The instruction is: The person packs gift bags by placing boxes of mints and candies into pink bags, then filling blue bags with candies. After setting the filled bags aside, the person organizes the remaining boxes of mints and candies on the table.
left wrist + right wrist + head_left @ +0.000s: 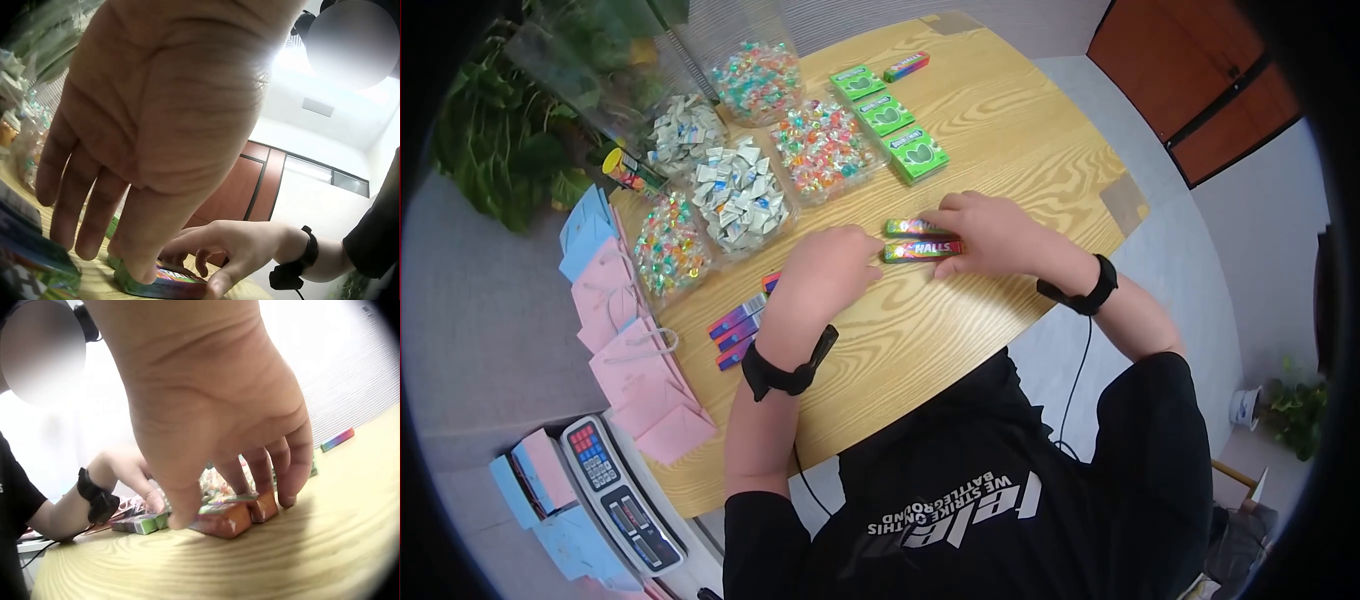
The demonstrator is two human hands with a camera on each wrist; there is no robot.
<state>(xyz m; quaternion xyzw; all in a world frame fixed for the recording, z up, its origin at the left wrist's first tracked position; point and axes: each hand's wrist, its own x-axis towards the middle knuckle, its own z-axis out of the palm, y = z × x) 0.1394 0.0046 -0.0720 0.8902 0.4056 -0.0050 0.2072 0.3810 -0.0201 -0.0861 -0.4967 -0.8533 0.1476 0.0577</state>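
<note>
Two colourful Halls candy sticks lie side by side on the table, a far one and a near one. My right hand pinches the pair at their right ends, thumb on the near side and fingers on the far side. Beside the left ends is my left hand, fingers extended and fingertips close to the near stick. In the left wrist view its fingers point down, loosely straight. Several purple-and-red candy sticks lie left of the left hand, partly hidden by it.
Clear bins of wrapped candies and white sachets stand at the back left. Several green boxes line up behind the right hand, near another Halls stick. Pink gift bags and a scale are at the left edge.
</note>
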